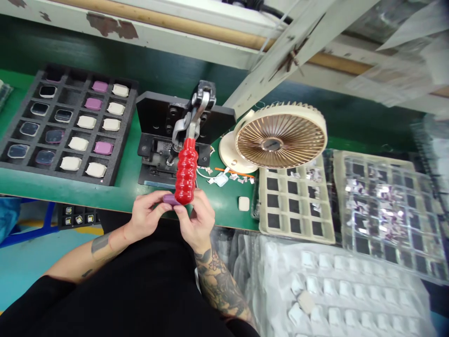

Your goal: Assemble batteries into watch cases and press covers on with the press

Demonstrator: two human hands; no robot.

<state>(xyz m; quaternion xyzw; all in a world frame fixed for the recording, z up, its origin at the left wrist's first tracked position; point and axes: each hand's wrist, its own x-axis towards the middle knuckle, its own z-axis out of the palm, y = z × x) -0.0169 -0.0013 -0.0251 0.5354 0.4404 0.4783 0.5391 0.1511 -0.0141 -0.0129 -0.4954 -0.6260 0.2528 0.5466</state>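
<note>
Between the fingertips of both hands is a small purple case (170,200), held at the bench's front edge. My left hand (149,213) pinches its left end. My right hand (196,220) grips the other end, partly hidden behind the red handle (186,172) of a toggle clamp. That clamp belongs to a black press fixture (157,152) just beyond my hands. A grey foam tray (114,161) to the left holds white cases (78,143), purple cases (103,148) and clear-faced pieces (29,128) in its compartments.
A cream desk fan (280,135) stands right of the fixture, with small scraps and a white square case (243,203) in front. Farther right are a cream compartment tray (296,234) and a clear tray (396,215) of shiny parts. White trays of pieces (351,290) sit lower right.
</note>
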